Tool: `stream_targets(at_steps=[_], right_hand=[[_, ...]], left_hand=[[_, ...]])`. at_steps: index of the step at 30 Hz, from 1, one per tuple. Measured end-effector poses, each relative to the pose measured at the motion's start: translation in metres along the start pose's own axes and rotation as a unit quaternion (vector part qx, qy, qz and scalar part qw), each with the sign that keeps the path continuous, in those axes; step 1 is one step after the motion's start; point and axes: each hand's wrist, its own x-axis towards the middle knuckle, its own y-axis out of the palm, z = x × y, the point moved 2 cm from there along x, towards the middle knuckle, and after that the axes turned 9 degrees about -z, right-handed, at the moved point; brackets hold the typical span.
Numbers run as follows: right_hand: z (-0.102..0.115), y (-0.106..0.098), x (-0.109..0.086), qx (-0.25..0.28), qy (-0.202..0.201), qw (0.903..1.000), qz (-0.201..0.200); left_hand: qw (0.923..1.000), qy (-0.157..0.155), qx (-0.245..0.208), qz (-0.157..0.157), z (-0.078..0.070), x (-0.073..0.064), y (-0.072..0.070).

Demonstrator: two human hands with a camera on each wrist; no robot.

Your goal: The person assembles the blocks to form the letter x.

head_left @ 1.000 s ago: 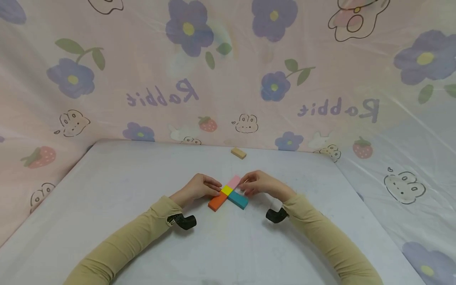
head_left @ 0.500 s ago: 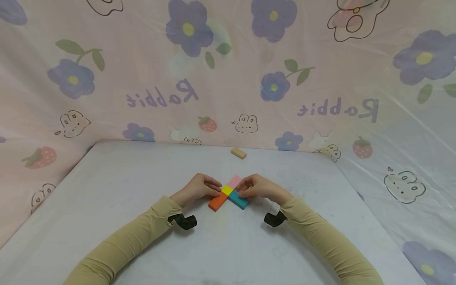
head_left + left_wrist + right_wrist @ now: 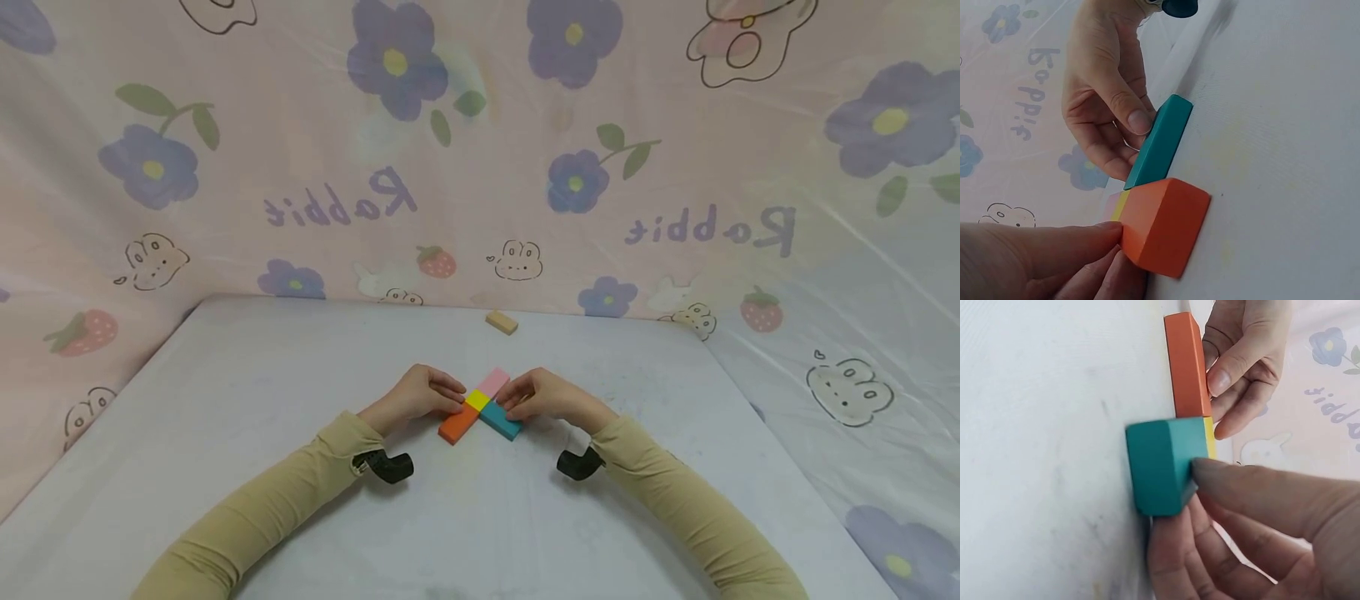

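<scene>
On the white table, wooden blocks form a cross-like figure: a small yellow block point(image 3: 477, 401) in the middle, a pink block point(image 3: 494, 382) behind it, an orange block point(image 3: 456, 426) toward the front left, and a teal block point(image 3: 498, 422) toward the front right. My left hand point(image 3: 420, 392) holds the orange block, its thumb by the yellow end and its fingers at the outer side. With the thumb on top and curled fingers along the side, my right hand point(image 3: 1254, 544) pinches the teal block point(image 3: 1160, 465). The right fingertips hide part of the pink block's side.
A plain wooden block point(image 3: 502, 322) lies near the table's back edge. Behind the table point(image 3: 300, 350) hangs a printed cloth point(image 3: 480, 167). Black wrist-worn devices hang under both sleeves, one on the left point(image 3: 392, 467) and one on the right point(image 3: 577, 465).
My right hand has moved slightly left and down onto the teal block, its thumb coming to rest on it. The left hand and the other blocks have stayed in place.
</scene>
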Motion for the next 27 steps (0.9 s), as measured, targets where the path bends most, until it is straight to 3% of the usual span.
stream_targets(at_steps=[6, 9, 12, 21, 27], right_hand=[[0.002, 0.002, -0.002, 0.009, -0.002, 0.9999, -0.014], [0.001, 0.002, -0.002, 0.01, -0.001, 0.9998, -0.02], [0.001, 0.003, -0.002, 0.009, 0.003, 0.9996, -0.025], [0.002, 0.001, -0.004, 0.014, -0.006, 0.9995, -0.027], [0.0, 0.002, -0.005, 0.02, -0.008, 0.9994, -0.025]], left_hand=[[0.9998, 0.011, 0.011, 0.011, -0.001, 0.002, -0.003], [0.9993, 0.019, 0.03, 0.008, -0.005, 0.01, -0.006], [0.9986, 0.035, 0.038, 0.006, -0.012, 0.026, -0.011], [0.9853, 0.157, 0.06, 0.027, -0.03, 0.086, -0.024], [0.9766, 0.201, 0.072, 0.024, -0.031, 0.106, -0.023]])
